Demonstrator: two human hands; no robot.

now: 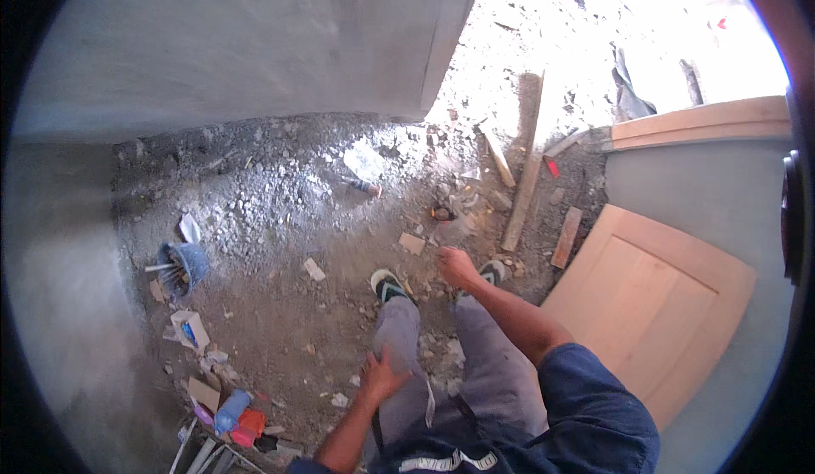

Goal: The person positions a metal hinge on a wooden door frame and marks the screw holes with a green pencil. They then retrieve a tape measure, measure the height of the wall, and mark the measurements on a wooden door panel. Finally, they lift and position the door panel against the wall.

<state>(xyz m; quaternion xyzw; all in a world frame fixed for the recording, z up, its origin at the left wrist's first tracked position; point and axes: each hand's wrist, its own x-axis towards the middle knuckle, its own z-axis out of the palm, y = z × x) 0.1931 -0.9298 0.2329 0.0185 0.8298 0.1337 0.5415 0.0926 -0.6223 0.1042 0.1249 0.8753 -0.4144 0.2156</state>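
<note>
Near the rubble floor, the left hand rests spread open on the grey trouser leg; right hand hangs loosely curled, empty, above the sandalled feet.

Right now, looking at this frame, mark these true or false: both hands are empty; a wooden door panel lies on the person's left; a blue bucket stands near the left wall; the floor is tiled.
1. Both hands are empty: true; left hand and right hand hold nothing.
2. Wooden door panel lies on the left: false, on the right.
3. Blue bucket near the left wall: true.
4. Floor is tiled: false; it is dirt and rubble.
</note>
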